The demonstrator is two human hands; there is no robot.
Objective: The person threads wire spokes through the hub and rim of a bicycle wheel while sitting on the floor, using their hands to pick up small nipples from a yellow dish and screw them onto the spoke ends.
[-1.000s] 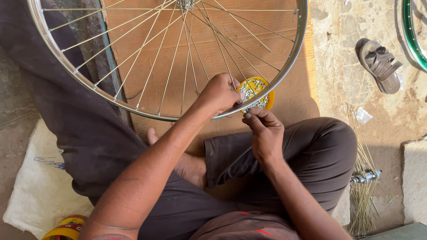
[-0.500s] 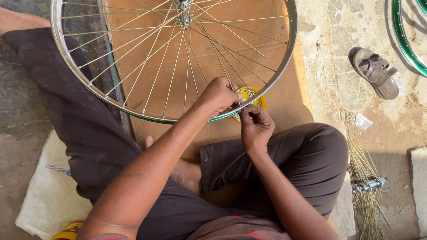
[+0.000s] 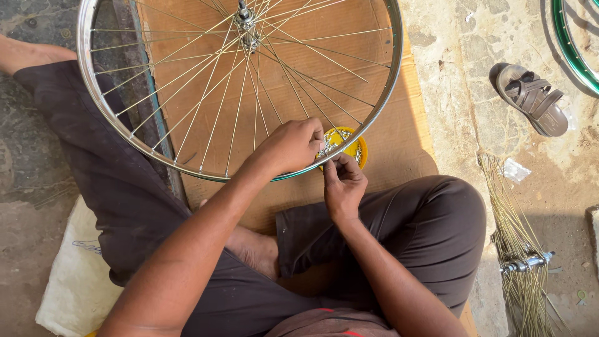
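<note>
Cardboard (image 3: 387,75) is spread over rough ground so the wheel (image 3: 237,87) can be steadied at its near rim by the closed left hand (image 3: 290,146), while the right hand (image 3: 343,181), fingertips pinched at the rim, is kept beside a yellow dish (image 3: 357,150) of small metal parts.

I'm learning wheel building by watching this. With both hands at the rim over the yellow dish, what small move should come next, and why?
Probably a small turn of the part pinched at the rim. The left hand grips the rim's near edge, and the right hand pinches something small just below it, over the yellow dish of small metal parts. What the fingertips hold is too small to tell, likely a spoke fitting.
</note>
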